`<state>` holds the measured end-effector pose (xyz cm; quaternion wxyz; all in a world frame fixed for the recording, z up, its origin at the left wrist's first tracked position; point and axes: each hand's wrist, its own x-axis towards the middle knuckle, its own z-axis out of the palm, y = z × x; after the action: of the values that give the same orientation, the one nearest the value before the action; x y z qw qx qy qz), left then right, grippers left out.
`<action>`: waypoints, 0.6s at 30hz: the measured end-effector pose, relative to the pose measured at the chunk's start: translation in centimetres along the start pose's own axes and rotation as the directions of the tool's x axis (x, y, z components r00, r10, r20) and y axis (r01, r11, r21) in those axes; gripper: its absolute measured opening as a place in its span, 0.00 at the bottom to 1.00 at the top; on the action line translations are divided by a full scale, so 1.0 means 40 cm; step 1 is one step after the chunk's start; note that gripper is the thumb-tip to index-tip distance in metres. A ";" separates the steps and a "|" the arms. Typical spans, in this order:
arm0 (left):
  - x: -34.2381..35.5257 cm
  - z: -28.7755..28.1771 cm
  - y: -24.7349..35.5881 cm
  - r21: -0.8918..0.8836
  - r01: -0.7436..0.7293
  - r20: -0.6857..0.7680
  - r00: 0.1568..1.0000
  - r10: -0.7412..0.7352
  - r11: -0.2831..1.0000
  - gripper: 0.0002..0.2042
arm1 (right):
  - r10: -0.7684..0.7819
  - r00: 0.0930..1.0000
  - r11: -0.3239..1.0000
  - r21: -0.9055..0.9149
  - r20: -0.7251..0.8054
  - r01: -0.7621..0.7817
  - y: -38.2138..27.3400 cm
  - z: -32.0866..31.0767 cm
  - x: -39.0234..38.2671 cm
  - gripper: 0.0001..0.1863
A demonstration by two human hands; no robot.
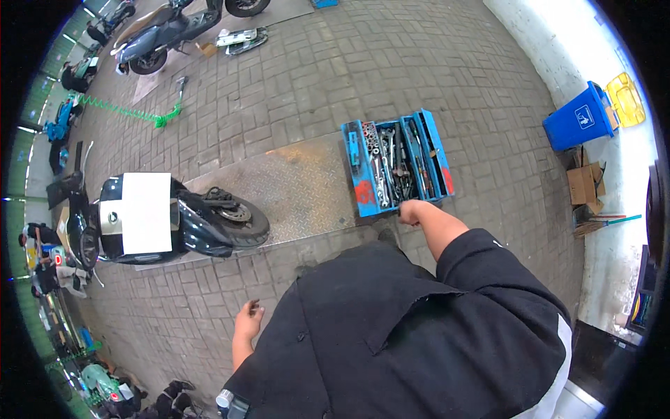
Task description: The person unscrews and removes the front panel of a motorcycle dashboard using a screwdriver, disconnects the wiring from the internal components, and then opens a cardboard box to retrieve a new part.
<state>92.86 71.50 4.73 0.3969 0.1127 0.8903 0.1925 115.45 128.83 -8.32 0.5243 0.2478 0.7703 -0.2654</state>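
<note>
A blue metal toolbox (368, 202) stands unfolded in front of me, with red marks on its sides. Spanners (381, 183), sockets (369, 137) and other hand tools lie in its trays. At its near edge is my right hand (413, 212), closed with the fingers pointing down; whatever they grip is hidden. My left hand (248, 321) hangs low at my left side, away from the toolbox. Its fingers are curled, with something dark at the tips that is too small to name.
A black scooter (195, 222) with a white sheet on it stands left on a metal floor plate (300, 181). Another scooter (171, 33) is at the far left, near a green coiled hose (132, 112). A blue bin (576, 119), cardboard boxes (583, 184) and a broom (593, 227) line the right wall.
</note>
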 end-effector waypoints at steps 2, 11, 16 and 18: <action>0.021 -0.051 -0.088 -0.027 -0.001 0.001 1.000 0.001 1.000 0.22 | -0.073 0.966 0.997 -0.028 -0.249 0.068 -0.111 0.036 0.084 0.27; -0.009 -0.322 -0.533 0.185 0.327 0.076 0.935 -0.346 0.927 0.22 | -0.448 0.852 0.881 0.028 -0.272 0.472 -0.767 -0.028 -0.047 0.29; 0.104 -0.415 -0.569 0.053 0.322 -0.100 0.943 -0.316 0.945 0.21 | -0.442 0.830 0.877 0.031 -0.340 0.480 -0.825 -0.088 0.007 0.31; 0.141 -0.423 -0.517 0.025 0.204 -0.105 0.974 -0.200 0.979 0.21 | -0.429 0.856 0.888 0.038 -0.288 0.458 -0.822 -0.118 0.065 0.31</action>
<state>75.48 50.59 2.37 0.3666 0.0187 0.9194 0.1410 89.70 108.03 -4.42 0.3243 0.1248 0.8559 -0.3829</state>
